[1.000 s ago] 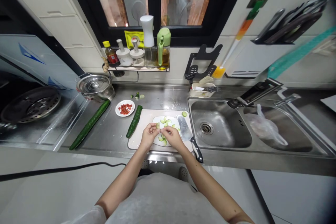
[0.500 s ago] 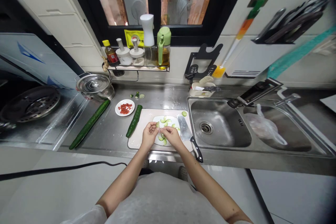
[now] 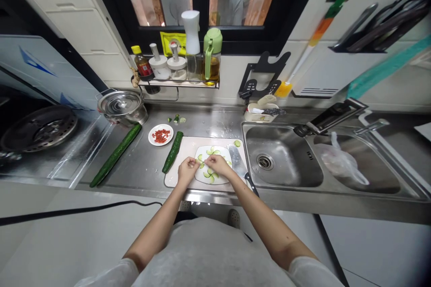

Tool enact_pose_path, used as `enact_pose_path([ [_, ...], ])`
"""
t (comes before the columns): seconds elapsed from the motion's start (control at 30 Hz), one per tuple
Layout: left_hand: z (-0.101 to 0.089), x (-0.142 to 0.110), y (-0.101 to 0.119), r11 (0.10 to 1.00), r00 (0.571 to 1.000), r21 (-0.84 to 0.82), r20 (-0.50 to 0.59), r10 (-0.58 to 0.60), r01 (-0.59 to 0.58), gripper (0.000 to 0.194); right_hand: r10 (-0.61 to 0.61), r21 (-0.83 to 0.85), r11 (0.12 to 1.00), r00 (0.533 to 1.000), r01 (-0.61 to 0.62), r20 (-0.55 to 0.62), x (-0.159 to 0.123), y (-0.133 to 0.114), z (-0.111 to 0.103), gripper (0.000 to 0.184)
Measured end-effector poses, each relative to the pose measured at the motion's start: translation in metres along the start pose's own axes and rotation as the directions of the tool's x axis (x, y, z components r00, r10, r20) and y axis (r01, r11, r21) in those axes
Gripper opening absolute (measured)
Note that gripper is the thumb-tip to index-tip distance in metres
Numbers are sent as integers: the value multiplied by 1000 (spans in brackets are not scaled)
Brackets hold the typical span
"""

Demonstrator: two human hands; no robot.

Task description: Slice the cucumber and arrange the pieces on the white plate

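A white square plate (image 3: pixel 220 181) lies on a pale cutting board (image 3: pixel 171 179), with thin half-round cucumber slices (image 3: pixel 210 175) arranged on it in small fans. At the plate's left side my left hand (image 3: pixel 187 171) is closed in a pinch, its fingertips at a cucumber slice (image 3: pixel 200 158). My right hand (image 3: pixel 217 165) reaches over the plate, thumb and finger pinched at the same small group of slices. The fingers partly hide what they grip. A cleaver (image 3: pixel 237 158) lies on the board right of the plate, and a cut cucumber (image 3: pixel 173 152) rests along its left edge.
A whole cucumber (image 3: pixel 116 156) and a small plate of red bits (image 3: pixel 160 135) lie to the left. Cucumber ends (image 3: pixel 176 119) sit behind. A steel pot (image 3: pixel 121 106) stands back left; the sink (image 3: pixel 283 154) is at the right. Bottles fill a rack (image 3: pixel 182 83) behind.
Both hands have lowered slightly onto the plate's left side, with slices now lying there near the fingertips. My right hand has shifted a little upward and left. The camera view has tilted slightly.
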State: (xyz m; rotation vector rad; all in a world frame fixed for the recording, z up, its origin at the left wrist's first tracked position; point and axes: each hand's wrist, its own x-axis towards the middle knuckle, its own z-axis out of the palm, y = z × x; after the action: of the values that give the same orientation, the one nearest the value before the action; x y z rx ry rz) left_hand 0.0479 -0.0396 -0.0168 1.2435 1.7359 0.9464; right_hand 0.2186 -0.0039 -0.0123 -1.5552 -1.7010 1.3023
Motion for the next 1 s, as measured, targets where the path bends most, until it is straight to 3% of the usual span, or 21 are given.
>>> enact_pose_path([
  [0.13, -2, 4, 1, 960, 1000, 279, -16, -17, 20, 14, 33, -199, 980, 999, -28, 23, 13, -6, 1, 20],
  [0.3, 0, 8, 8, 886, 998, 460, -21, -53, 57, 15, 96, -378, 922, 995, -84, 13, 22, -16, 5, 17],
  [0.7, 4, 12, 8, 763, 1000, 646, 22, 21, -30, 18, 184, -584, 799, 983, -140, 15, 23, -28, 5, 17],
  [1.0, 5, 10, 7, 773, 1000, 634, 22, 4, -17, 23, 175, -687, 716, 985, -122, 7, 19, -35, 7, 18],
])
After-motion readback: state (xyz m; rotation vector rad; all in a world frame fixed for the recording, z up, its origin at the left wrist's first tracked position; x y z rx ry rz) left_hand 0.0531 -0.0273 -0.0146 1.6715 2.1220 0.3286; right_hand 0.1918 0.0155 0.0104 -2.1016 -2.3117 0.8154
